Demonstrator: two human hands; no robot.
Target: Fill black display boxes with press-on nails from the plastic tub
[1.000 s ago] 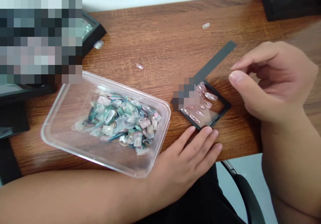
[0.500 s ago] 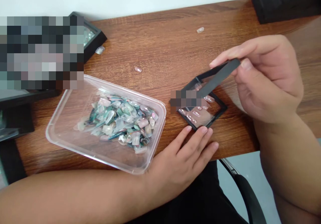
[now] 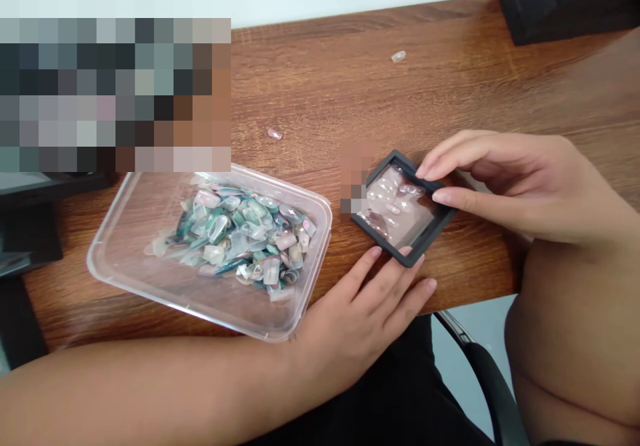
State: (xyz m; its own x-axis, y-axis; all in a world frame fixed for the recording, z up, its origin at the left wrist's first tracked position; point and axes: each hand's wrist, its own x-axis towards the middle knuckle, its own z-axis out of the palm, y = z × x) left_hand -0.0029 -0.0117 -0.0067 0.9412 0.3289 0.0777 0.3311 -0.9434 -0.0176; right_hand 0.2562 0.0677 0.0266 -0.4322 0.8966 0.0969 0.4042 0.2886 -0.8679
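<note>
A small black-framed display case [image 3: 400, 254] with a clear window lies on the table, its lid down. Inside are several pinkish press-on nails [image 3: 393, 189] with pale star shapes. My right hand [image 3: 515, 179] has its fingertips and thumb on the frame's right side. My left hand [image 3: 365, 319] lies flat on the table with fingers stretched, the fingertips at the near corner of the case. Beside the left wrist stands a clear plastic tub [image 3: 145, 289] that contains a heap of loose press-on nails [image 3: 240, 233] in green, clear and pink.
Two loose nails lie on the wooden table [image 3: 320, 86]: a pink one [image 3: 275, 134] and a clear one [image 3: 399, 57]. Black boxes [image 3: 570, 6] stand at the far right. The upper left is blurred out. A chair armrest [image 3: 493, 379] shows below the table edge.
My right hand has lowered the tilted lid onto the case, and its fingers have come down with it. My left hand has stayed put.
</note>
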